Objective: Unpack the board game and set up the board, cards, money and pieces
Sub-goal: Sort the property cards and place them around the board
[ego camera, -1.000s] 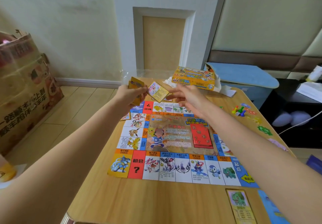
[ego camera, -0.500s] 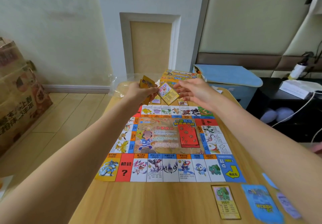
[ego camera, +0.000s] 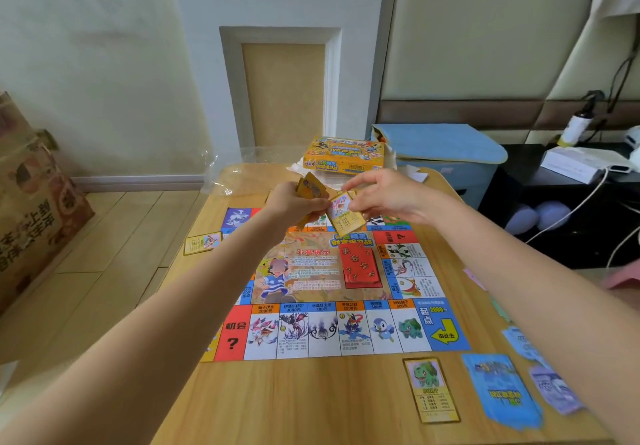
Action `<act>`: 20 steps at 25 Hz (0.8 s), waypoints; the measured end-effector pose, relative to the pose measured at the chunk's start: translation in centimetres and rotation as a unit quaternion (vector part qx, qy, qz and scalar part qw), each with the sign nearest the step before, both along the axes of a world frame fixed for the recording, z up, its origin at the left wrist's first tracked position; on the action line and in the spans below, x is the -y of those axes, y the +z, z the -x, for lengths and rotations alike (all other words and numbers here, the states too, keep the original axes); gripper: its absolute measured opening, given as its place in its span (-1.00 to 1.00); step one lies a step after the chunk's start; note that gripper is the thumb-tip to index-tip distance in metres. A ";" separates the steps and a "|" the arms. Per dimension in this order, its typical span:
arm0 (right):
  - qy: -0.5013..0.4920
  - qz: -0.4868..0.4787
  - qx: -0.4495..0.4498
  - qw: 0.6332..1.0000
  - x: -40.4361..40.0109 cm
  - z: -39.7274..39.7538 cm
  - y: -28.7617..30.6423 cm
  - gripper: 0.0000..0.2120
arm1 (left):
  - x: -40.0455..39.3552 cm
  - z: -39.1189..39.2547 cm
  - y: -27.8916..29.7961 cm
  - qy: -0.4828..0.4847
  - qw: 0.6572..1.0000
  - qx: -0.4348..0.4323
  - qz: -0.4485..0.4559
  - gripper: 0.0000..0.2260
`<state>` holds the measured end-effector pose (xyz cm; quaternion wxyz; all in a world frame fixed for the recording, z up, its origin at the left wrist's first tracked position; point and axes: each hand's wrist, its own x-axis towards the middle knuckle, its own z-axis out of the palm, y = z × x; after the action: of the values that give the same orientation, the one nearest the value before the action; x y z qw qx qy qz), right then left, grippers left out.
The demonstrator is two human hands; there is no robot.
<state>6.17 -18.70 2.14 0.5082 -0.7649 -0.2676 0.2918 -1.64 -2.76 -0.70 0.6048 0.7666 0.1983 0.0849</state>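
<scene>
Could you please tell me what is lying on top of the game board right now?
A red card stack lies flat on the game board, right of its centre picture. The hands hold cards above the far edge, so whatever lies on those squares is covered. I see no pieces on the squares in view.

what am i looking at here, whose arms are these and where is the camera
No machine here: a person wears a wide-angle camera on the head, so you look forward and down along their own two bare arms. A game board lies open on a wooden table, with a red card stack on its middle. The yellow game box sits at the far edge. A Bulbasaur card lies near the front edge. The left hand grips a bundle of yellow cards; the right hand pinches a single card.
</scene>
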 end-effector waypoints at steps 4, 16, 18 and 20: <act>0.033 0.059 0.046 0.997 1.8 0.4 -1.1 -0.70 | 1.2 0.7 -1.2 -0.028 0.999 -0.023 0.041 -0.95; 0.021 0.021 0.049 0.998 2.9 1.6 -1.9 -0.73 | 1.8 3.6 -1.4 -0.042 0.995 -0.012 0.088 -0.87; 0.017 0.018 0.054 0.998 2.5 1.9 -2.3 -0.71 | 1.5 4.2 -1.2 -0.053 0.995 -0.006 0.088 -0.88; 0.015 0.015 0.056 0.998 1.9 2.5 -2.7 -0.68 | 0.9 5.0 -1.1 -0.062 0.994 -0.002 0.086 -0.90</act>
<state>3.69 -20.63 -0.58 0.4763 -0.7837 -0.3025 0.2596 -6.68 -3.62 -1.76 0.6723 0.7226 0.1581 0.0282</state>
